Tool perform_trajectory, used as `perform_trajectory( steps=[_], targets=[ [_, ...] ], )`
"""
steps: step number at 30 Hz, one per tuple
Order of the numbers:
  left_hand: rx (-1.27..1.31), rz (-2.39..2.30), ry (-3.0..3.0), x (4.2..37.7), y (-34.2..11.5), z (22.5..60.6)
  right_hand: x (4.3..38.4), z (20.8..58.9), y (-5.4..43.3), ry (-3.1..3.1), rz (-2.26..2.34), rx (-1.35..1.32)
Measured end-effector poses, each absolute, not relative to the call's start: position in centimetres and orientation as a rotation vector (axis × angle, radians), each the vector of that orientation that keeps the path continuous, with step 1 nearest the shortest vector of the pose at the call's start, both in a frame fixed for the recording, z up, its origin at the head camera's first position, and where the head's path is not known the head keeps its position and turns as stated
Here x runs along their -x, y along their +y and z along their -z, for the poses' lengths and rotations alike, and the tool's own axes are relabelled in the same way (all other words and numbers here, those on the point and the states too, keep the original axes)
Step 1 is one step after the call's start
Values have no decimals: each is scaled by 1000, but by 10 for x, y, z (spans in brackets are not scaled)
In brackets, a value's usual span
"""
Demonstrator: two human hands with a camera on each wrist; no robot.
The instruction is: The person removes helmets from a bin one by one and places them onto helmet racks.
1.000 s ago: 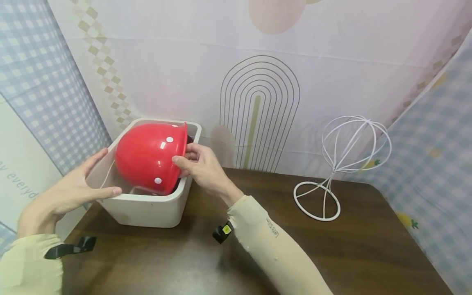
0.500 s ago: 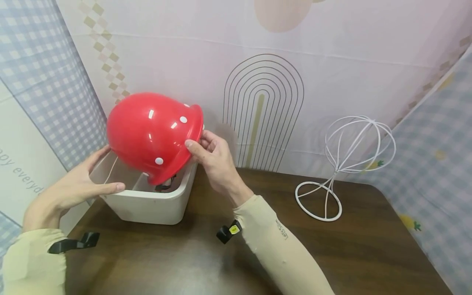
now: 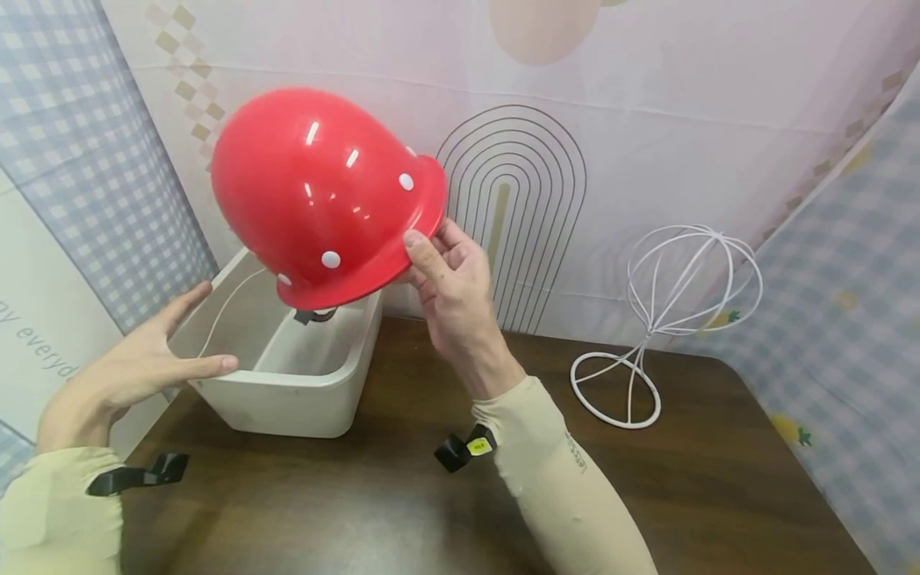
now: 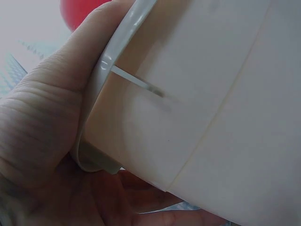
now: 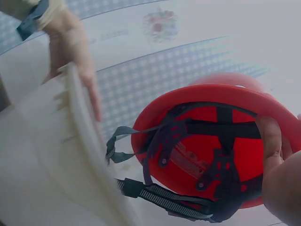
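My right hand (image 3: 463, 303) grips a red safety helmet (image 3: 316, 192) by its brim, thumb on top and fingers underneath. The helmet is tilted, dome up and to the left, above a white plastic bin (image 3: 287, 407). In the right wrist view, its underside shows a dark suspension harness (image 5: 225, 174) and a chin strap (image 5: 174, 200) dangling toward the bin's edge. My left hand (image 3: 136, 371) holds the near left corner of the bin. The left wrist view shows the thumb side along the rim (image 4: 106, 66) and other fingers against the outer wall, partly hidden.
A white wire stand (image 3: 650, 327) with a rounded cage top and ring base stands on the right of the brown wooden table (image 3: 402, 495). Patterned curtains (image 3: 848, 319) enclose the back and sides. A thin white cord (image 3: 223, 307) hangs inside the bin.
The helmet has come up out of the bin in my right hand, rising and shifting right, its brim turning downward. My left hand has stayed at the bin's corner.
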State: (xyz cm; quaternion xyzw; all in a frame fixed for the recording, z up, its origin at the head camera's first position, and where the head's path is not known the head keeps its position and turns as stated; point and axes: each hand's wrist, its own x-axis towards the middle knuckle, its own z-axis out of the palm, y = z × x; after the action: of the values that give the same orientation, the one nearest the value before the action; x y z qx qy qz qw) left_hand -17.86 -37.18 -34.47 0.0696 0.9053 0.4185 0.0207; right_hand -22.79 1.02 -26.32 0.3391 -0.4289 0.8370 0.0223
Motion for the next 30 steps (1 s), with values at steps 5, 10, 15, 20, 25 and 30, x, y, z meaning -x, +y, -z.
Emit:
perform_trajectory(
  steps=[5, 10, 15, 20, 25, 30],
  targets=[
    [-218, -1294, 2812, 178, -375, 346, 223, 249, 17, -1206, -2578, -1046],
    [-201, -1254, 2825, 177, -376, 346, 221, 239, 22, -1098, -2564, -1014],
    [-204, -1270, 2815, 177, -376, 347, 219, 232, 29, -1041, -2534, -979],
    [-211, -1303, 2786, 178, -374, 347, 218, 228, 38, -997, -2518, -923],
    [-199, -1316, 2765, 178, -376, 346, 217, 223, 45, -953, -2511, -888],
    [-188, -1303, 2769, 177, -379, 347, 215, 219, 50, -903, -2499, -858]
  ],
)
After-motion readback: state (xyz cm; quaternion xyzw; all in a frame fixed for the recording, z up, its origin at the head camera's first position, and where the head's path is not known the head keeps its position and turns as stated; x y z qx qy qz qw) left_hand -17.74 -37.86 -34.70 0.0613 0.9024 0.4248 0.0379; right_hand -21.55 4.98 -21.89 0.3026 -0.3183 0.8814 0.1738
